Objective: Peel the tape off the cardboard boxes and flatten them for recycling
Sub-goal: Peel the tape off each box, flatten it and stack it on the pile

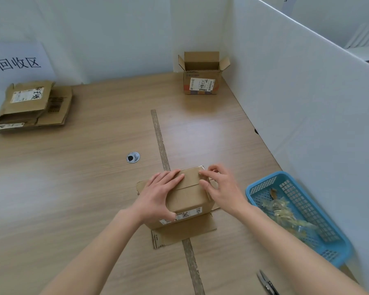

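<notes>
The small brown cardboard box (188,195) stands on the wooden tabletop (73,177). The left hand (158,194) grips its side with curled fingers; the right hand (219,188) pinches clear tape (201,168) at its far edge.

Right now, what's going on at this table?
A person is working on a small cardboard box in front of them. The left hand grips its left side to steady it, while the right hand picks at clear tape at the box's far top edge. Peeled tape scraps sit in a blue basket to the right. Flattened boxes are stacked far left; one open box waits at the back.
</notes>
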A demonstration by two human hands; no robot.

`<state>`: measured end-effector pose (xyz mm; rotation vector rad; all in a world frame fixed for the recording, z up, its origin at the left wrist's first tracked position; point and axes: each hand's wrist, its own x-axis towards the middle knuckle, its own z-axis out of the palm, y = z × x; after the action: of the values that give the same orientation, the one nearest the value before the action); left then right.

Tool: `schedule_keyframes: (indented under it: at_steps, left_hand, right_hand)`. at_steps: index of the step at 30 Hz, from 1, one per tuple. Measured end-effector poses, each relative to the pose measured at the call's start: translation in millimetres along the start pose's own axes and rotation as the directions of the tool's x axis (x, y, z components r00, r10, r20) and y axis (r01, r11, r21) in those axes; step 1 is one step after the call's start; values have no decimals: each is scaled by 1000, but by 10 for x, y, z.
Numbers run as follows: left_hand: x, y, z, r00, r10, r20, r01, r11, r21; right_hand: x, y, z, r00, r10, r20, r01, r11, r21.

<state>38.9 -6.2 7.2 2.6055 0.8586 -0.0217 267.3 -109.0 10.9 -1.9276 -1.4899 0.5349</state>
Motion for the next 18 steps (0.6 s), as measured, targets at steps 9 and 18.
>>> schedule_keyframes:
  at_steps: [9,18]
  left_hand:
    - [-2,8,23,1000,-14,-5,14,1000,-4]
    - [-20,-13,23,1000,6,1,-6,1000,-11]
  right_hand:
    - [26,-88,88,967,210,-145,-177,961,215]
    - [116,-123,-145,999,-5,-36,-2,985,-175]
